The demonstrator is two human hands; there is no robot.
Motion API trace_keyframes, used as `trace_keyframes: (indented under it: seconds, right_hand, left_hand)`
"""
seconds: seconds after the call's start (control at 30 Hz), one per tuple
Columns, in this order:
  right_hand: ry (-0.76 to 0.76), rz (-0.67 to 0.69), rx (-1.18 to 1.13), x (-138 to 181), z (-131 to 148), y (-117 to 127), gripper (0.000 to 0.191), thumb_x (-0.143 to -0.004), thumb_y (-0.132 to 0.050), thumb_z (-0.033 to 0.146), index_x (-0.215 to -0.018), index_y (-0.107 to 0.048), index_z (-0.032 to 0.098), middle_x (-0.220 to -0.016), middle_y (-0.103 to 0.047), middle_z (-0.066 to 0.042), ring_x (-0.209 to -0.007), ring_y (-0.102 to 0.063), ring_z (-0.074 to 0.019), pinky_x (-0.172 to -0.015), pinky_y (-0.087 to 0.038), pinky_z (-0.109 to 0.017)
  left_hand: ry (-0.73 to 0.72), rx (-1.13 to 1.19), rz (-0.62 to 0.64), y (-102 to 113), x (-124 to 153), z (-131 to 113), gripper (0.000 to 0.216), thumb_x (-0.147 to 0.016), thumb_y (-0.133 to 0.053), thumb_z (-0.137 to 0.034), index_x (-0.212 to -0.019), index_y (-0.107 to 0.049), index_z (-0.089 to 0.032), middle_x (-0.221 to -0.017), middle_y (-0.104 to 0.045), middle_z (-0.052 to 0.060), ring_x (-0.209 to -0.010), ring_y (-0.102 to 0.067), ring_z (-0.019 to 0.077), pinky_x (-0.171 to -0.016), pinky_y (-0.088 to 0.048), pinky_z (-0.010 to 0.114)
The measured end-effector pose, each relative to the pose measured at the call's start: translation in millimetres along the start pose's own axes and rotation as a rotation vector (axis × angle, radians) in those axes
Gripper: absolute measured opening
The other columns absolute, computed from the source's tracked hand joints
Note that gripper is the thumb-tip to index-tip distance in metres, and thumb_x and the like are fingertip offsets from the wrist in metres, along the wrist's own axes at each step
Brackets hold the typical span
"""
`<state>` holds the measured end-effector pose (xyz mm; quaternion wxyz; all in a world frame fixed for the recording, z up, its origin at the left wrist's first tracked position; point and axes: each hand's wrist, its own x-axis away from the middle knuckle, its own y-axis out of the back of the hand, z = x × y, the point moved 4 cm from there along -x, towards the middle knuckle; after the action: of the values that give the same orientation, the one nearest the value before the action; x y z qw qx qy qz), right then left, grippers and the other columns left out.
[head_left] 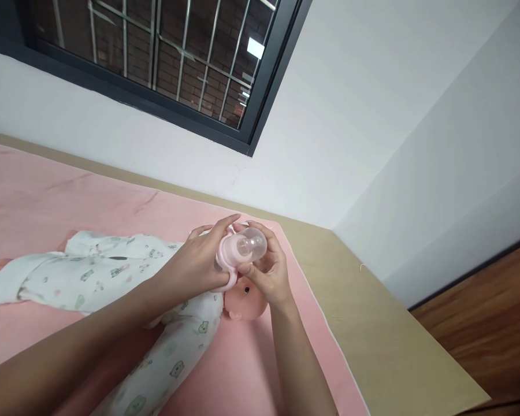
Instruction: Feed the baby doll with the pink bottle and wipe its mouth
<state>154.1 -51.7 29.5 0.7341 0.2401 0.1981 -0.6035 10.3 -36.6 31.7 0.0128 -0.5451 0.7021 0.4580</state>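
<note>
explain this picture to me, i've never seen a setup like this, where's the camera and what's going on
There is no robot here: you see a person's two bare hands. The single picture comes from a camera worn on the head, looking forward and down. The left hand holds a baby bottle with pale pink handles; the right hand has its fingers curled around the clear cap. Below lies a doll in printed white clothes, on a pink mat. Behind is a dark-framed window.

Head-worn view — forward (and down)
</note>
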Motion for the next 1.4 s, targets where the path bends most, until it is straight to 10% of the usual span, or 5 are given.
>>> trace_keyframes:
  seconds: [0.4, 1.4]
  right_hand:
    - [-0.065, -0.103, 0.087, -1.1, 4.8, 3.3, 0.053, -0.066, -0.086, 0.037, -0.113, -0.063, 0.026, -0.118, -0.066, -0.005, -0.111, -0.062, -0.0207, -0.097, -0.053, -0.037]
    - [-0.126, -0.065, 0.022, -1.7, 1.0, 8.9, 0.052, -0.066, -0.086, 0.034, -0.112, -0.063, 0.027, -0.124, -0.065, -0.005, -0.116, -0.061, -0.0217, -0.096, -0.056, -0.038]
  left_hand:
    - [-0.034, -0.121, 0.081, 5.9, -5.8, 5.4, 0.044, -0.062, -0.052, -0.011, -0.104, -0.059, -0.021, -0.097, -0.068, 0.002, -0.089, -0.062, 0.0234, -0.081, -0.043, 0.035]
    - [-0.053, -0.194, 0.14, 12.2, -10.2, 9.4, 0.04, -0.06, -0.049, -0.012, -0.095, -0.064, -0.022, -0.085, -0.068, -0.001, -0.074, -0.061, 0.0196, -0.064, -0.039, 0.029]
